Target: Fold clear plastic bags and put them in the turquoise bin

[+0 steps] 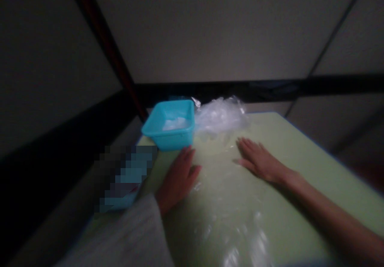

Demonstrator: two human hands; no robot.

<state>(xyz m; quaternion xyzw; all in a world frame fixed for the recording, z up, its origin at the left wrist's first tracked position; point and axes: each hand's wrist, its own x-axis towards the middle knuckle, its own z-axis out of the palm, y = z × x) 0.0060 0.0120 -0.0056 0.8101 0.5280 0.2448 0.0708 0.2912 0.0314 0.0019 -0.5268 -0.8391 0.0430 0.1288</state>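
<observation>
A clear plastic sheet or bag point(228, 195) lies spread over the pale green table, running toward me. My left hand point(181, 173) rests near its left edge, fingers stretched out and thumb apart, just in front of a turquoise plastic basin point(174, 142). On the sheet's right side my right hand point(259, 161) lies flat with fingers extended. Neither hand grips anything. Beyond the hands, a crumpled heap of clear plastic point(222, 115) sits beside the basin. Something white point(175, 123), its kind not clear, lies inside the basin.
The table point(303, 167) has a blue edge and reaches toward a pale wall point(225, 31) with a dark band. At the left edge lies an object blurred by pixels point(132, 175). A dark red post point(111, 55) stands at the back left. The light is dim.
</observation>
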